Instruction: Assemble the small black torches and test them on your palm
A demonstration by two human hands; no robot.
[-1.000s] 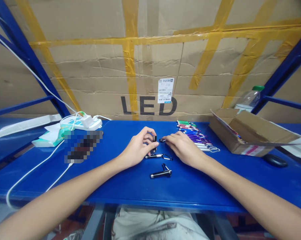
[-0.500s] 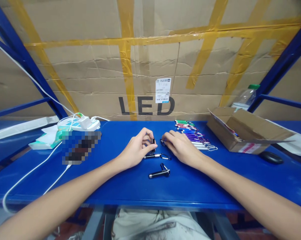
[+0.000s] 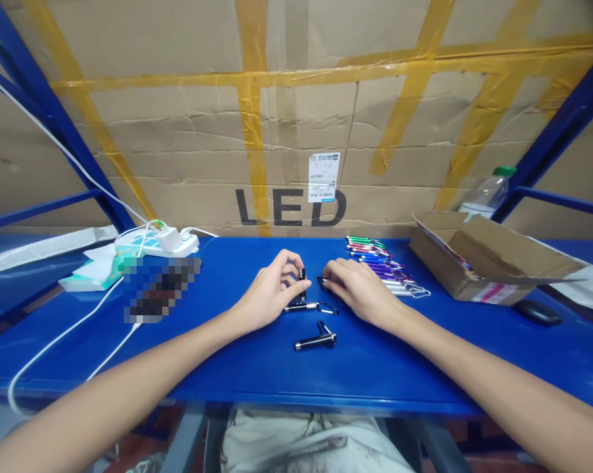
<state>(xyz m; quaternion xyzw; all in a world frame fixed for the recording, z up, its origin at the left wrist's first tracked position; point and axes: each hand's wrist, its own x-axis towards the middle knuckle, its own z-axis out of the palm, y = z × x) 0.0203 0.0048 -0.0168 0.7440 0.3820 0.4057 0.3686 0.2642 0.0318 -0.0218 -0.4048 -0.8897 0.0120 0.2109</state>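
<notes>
My left hand [image 3: 269, 289] is closed, its thumb and fingers pinching a short black cylinder [image 3: 303, 284] that stands upright just over the table. Beside it my right hand [image 3: 358, 289] has its fingers curled together on a dark clip [image 3: 321, 282], of which only the end shows. Below the hands lies a slim black tube [image 3: 301, 307] with a black carabiner [image 3: 328, 309] at its right end. Nearer the front edge rests a second black tube [image 3: 310, 342], its carabiner folded up against it.
Beyond my right hand lies a row of coloured tubes with carabiners [image 3: 370, 256]. An open cardboard box [image 3: 478, 289], a black computer mouse [image 3: 537, 312] and a bottle [image 3: 488, 194] stand at right. At left are a power strip [image 3: 182, 246], tissue pack [image 3: 92, 279] and white cables.
</notes>
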